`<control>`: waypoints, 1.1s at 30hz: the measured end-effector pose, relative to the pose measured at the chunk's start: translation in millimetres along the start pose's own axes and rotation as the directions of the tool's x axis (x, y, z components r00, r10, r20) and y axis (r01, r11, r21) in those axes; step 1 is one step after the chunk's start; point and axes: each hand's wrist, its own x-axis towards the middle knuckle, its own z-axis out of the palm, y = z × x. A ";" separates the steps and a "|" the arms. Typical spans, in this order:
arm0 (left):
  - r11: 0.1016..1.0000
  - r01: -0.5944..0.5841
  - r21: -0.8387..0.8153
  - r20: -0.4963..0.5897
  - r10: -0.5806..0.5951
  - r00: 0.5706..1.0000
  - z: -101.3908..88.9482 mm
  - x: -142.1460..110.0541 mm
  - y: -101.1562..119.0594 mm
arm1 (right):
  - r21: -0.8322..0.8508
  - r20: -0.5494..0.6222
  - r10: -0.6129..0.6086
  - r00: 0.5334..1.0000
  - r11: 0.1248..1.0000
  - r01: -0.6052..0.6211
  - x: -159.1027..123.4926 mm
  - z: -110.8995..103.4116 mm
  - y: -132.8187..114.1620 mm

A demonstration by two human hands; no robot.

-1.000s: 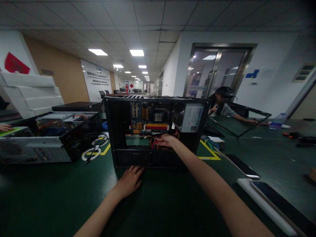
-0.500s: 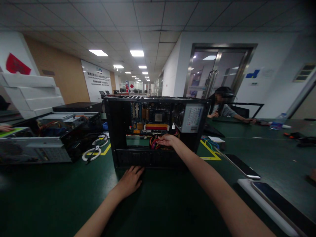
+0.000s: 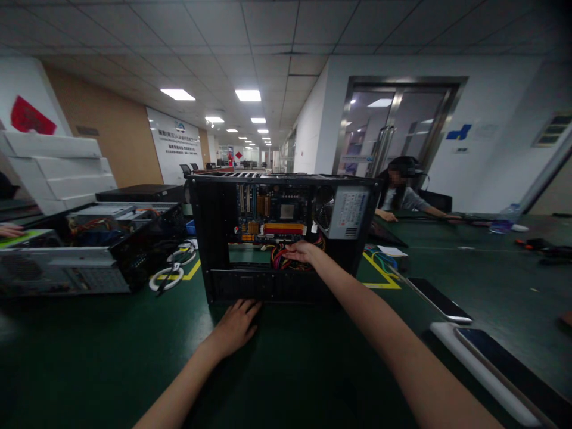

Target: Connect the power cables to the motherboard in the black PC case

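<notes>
A black computer case (image 3: 241,286) stands upright on the green table with its side open towards me. Inside it I see a motherboard (image 3: 286,212) with red and yellow memory slots, and a silver power supply (image 3: 351,211) at the upper right. My right hand (image 3: 304,252) reaches into the case, its fingers closed around a bundle of coloured power cables (image 3: 279,256) below the motherboard. My left hand (image 3: 236,325) lies flat on the table with fingers spread, fingertips at the case's bottom edge.
Another opened computer case (image 3: 84,268) lies at the left, beside a coiled white cable (image 3: 166,278). Phones (image 3: 440,300) and a white slab (image 3: 482,369) lie at the right. A co-worker (image 3: 404,190) sits across the table; another person's hand (image 3: 11,230) shows far left.
Both my hands stay almost in place, the right one still at the cables. Across the table, the co-worker has lowered the dark framed panel they handle.
</notes>
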 end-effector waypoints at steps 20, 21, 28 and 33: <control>1.000 -0.012 0.006 -0.008 0.012 1.000 0.6 0.0 -1.4 | -0.023 0.030 0.080 0.996 0.997 -0.079 -12.3 4.8 -4.1; 1.000 -0.009 0.008 -0.005 0.009 1.000 0.8 -0.1 -1.5 | -0.022 0.035 0.083 0.996 0.996 -0.082 -12.4 4.4 -4.3; 1.000 0.000 0.011 -0.003 0.000 1.000 2.7 0.6 -1.7 | -0.018 0.046 0.098 0.994 0.995 -0.097 -12.3 2.9 -4.2; 1.000 -0.002 0.015 0.006 0.002 1.000 0.0 0.7 -0.1 | -0.114 0.129 0.094 0.987 0.990 -0.079 -19.9 2.7 -3.6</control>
